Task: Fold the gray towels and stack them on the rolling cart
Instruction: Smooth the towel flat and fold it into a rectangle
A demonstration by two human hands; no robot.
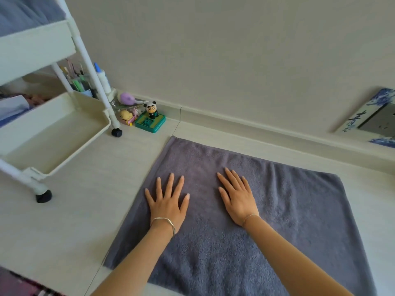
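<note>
A gray towel lies spread flat on the pale floor, filling the middle and right of the view. My left hand presses flat on its left part with fingers straight and spread. My right hand rests flat near the towel's middle, fingers straight. The white rolling cart stands at the left, its lower tray bare. Gray-blue fabric sits in the cart's top tray at the upper left corner.
Small toy figures and a purple toy sit by the wall behind the cart's wheel. A pen holder and a glue bottle stand there too. A blue-patterned box leans against the wall at right.
</note>
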